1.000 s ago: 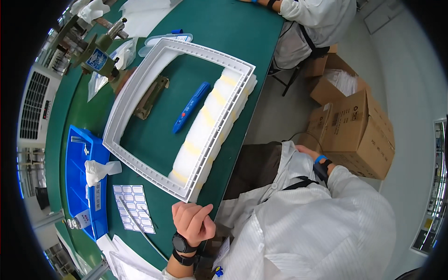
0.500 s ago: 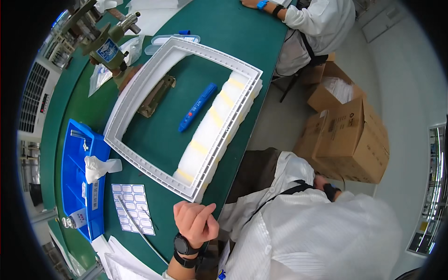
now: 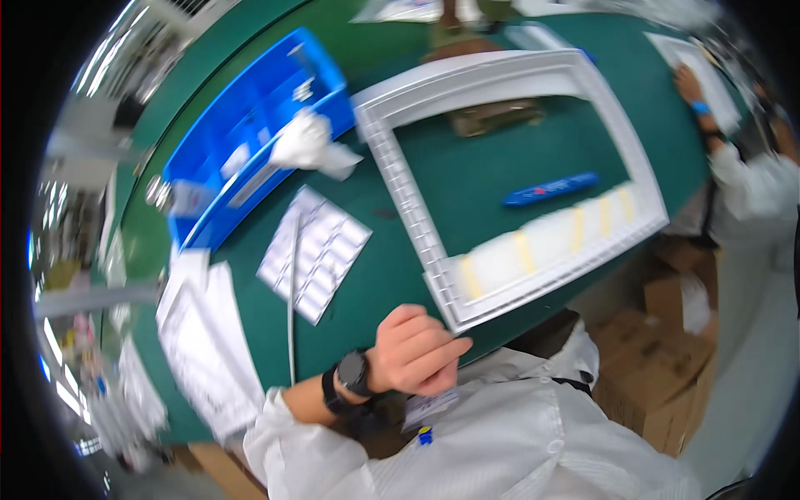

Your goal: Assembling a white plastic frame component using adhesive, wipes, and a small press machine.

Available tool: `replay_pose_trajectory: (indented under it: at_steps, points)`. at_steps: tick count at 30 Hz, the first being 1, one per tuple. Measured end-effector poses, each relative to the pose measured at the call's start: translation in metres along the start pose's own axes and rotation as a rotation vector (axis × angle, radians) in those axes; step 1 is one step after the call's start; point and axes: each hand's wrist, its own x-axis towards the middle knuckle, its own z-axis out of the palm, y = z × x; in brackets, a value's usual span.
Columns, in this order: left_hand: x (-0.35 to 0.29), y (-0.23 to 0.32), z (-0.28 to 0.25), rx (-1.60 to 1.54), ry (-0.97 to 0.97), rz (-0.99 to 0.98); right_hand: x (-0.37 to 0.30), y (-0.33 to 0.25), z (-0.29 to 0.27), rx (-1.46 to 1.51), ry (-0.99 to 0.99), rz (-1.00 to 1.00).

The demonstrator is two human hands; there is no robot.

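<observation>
My left hand (image 3: 419, 350), with a dark watch and a black band at the wrist, is closed in a loose fist with nothing visible in it. It hovers by the table's near edge, just below the near corner of a white rectangular frame (image 3: 407, 190). The frame lies on the green table. White foam (image 3: 546, 246) with yellow strips lines its near side. Inside the opening rests a thick blue pen-shaped tool (image 3: 552, 189) with a red dot. A brownish metal block (image 3: 495, 116) sits at the far side, partly behind the frame. My right hand is out of view.
A blue divided bin (image 3: 242, 121) holds a bottle (image 3: 183, 198) and crumpled white material (image 3: 303, 140). Nearby lie a label sheet (image 3: 329, 250), a thin grey tube (image 3: 292, 312) and papers (image 3: 208, 333). Another person's hand (image 3: 688, 83) rests at the far right, above cardboard boxes (image 3: 650, 367).
The view has swung left, so the bin and frame appear turned and shifted right. My left hand stays curled near the frame's corner. A hand with a black band at the right has left the view.
</observation>
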Motion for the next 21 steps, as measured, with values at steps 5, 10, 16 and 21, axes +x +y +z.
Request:
replay_pose_trajectory:
  at_steps: [5,10,16,21]
  points:
    - [-0.009,-0.016,-0.02,0.107,0.17,-0.267,0.227,-0.052,-0.035,-0.109,0.144,-0.14]
    - [-0.003,-0.046,-0.038,0.433,0.271,-0.572,0.277,-0.091,-0.066,-0.095,0.148,-0.167]
    - [-0.003,-0.057,-0.037,0.657,0.045,-0.512,-0.098,-0.072,-0.03,0.278,-1.142,-0.01]
    - [0.003,-0.077,-0.024,0.669,-0.022,-0.419,-0.191,-0.115,-0.074,0.045,-1.44,0.301]
